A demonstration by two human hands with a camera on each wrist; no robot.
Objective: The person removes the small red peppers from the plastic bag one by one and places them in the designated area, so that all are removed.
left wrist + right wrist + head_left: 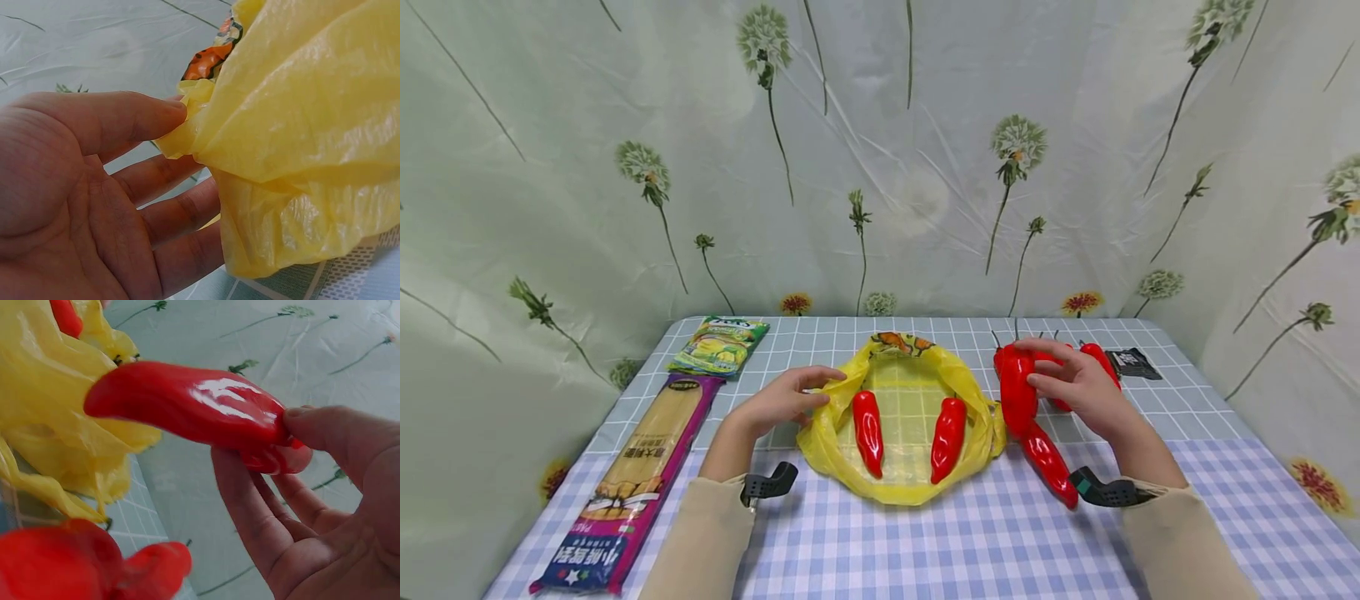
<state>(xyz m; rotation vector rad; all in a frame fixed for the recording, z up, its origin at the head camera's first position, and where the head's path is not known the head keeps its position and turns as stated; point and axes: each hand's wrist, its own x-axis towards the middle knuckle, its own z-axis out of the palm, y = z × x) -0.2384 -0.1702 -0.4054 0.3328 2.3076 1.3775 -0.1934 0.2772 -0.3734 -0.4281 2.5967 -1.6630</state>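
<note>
A yellow plastic bag [829,437] lies spread open on the checked cloth, its far rim printed in orange and black. My left hand [786,402] pinches the bag's left edge between thumb and fingers, clearly so in the left wrist view. Inside the bag are two glossy red peppers, one on the left [868,433] and one on the right [948,439]. To the right of the bag, my right hand [1078,385] holds another red pepper [187,403] by its stem end, lifted with its tip down. Below it a further red pepper [1051,467] lies on the cloth.
More red peppers [1101,360] lie behind my right hand, partly hidden by it. A small black packet [1133,363] sits beside them. At the left are a long pack of pasta [636,475] and green packets [721,346]. A patterned curtain [925,183] hangs behind the table.
</note>
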